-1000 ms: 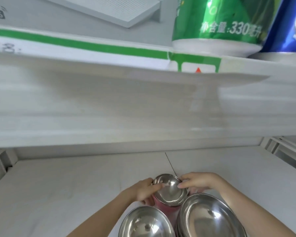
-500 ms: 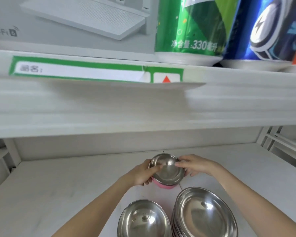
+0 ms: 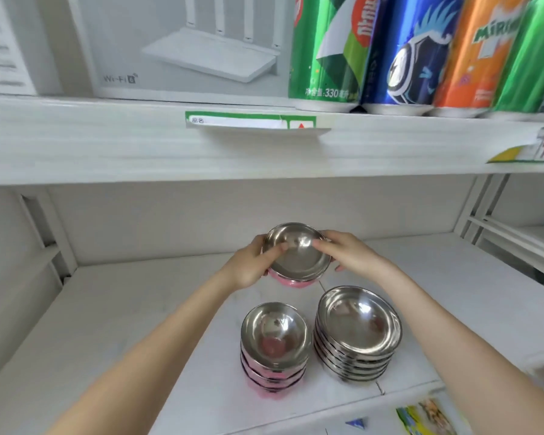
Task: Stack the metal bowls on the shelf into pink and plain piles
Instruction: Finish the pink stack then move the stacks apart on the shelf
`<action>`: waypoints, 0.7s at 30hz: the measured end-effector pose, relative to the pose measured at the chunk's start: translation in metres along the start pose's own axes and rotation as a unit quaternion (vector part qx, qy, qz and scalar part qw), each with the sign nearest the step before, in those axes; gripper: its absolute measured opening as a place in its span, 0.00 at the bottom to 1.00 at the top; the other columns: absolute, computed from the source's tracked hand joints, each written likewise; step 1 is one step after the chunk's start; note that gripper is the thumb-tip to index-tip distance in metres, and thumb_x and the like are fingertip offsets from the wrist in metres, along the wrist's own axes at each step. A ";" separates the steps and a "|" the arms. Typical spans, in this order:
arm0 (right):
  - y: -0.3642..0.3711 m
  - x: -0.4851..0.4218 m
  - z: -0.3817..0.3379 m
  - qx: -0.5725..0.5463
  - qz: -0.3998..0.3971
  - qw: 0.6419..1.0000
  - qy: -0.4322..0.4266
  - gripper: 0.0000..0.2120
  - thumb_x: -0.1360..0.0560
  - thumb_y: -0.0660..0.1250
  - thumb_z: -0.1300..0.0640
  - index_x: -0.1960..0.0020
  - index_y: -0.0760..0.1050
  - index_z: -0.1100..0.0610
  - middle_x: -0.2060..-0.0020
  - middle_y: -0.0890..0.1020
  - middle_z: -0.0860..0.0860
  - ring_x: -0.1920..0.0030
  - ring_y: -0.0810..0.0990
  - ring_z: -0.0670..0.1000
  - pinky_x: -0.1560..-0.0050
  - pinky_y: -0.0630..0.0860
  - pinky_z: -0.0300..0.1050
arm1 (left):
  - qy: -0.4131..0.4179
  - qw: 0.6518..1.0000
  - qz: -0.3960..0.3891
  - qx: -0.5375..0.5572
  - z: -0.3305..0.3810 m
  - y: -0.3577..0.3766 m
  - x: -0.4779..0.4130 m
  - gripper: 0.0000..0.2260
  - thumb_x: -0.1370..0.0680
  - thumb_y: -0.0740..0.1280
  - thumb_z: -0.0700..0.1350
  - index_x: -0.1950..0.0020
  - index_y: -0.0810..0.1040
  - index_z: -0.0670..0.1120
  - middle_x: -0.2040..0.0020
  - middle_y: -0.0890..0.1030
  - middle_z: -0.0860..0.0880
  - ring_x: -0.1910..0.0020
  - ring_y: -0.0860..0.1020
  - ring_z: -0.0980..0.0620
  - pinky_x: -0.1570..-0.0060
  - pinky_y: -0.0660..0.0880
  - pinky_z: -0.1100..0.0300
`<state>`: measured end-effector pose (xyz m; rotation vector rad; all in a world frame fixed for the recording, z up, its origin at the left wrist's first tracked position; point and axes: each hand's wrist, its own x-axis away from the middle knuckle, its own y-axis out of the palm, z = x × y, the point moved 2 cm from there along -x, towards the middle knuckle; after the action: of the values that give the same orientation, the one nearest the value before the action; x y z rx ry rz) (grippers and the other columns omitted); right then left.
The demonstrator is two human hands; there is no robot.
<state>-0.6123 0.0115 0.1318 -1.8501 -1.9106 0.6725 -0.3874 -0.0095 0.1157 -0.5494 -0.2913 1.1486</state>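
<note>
The left hand (image 3: pixel 248 266) and right hand (image 3: pixel 354 255) are gripping one pink-bottomed bowl (image 3: pixel 299 262) by opposite rims, thumbs lying over into its shiny steel hollow, toward the back middle of the shelf (image 3: pixel 123 324); whether it is touching the shelf is unclear. It is probably going onto the pink pile (image 3: pixel 275 337) near the front edge, just left of the plain pile (image 3: pixel 358 331), and is calling for a level, centred lowering so it nests.
</note>
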 end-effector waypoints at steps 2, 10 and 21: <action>0.007 0.016 -0.008 -0.002 0.008 1.000 -0.006 0.05 0.27 0.63 0.39 0.52 0.74 0.35 0.51 0.81 0.40 0.53 0.80 0.42 0.59 0.78 0.44 | -0.007 1.000 0.005 -0.007 0.005 -0.003 0.019 0.31 0.29 0.58 0.70 0.33 0.67 0.52 0.60 0.79 0.52 0.62 0.77 0.56 0.64 0.69 0.60; 0.043 0.061 -0.015 -0.010 0.034 0.999 -0.001 0.21 0.26 0.62 0.41 0.37 0.75 0.49 0.44 0.81 0.47 0.47 0.79 0.48 0.50 0.75 0.44 | -0.017 1.000 0.018 -0.019 -0.004 0.001 0.070 0.28 0.25 0.59 0.66 0.33 0.70 0.48 0.58 0.76 0.54 0.50 0.79 0.47 0.60 0.71 0.61; 0.085 0.085 -0.001 0.056 0.008 0.995 0.078 0.22 0.25 0.58 0.37 0.40 0.74 0.50 0.49 0.79 0.45 0.70 0.81 0.44 0.78 0.68 0.33 | -0.072 0.997 -0.009 -0.037 -0.046 0.013 0.088 0.28 0.26 0.59 0.68 0.36 0.71 0.49 0.53 0.77 0.50 0.51 0.75 0.48 0.54 0.70 0.56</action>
<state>-0.5474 0.0970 0.0782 -1.7939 -1.7263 0.6076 -0.3405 0.0633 0.0654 -0.5291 -0.4649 1.1649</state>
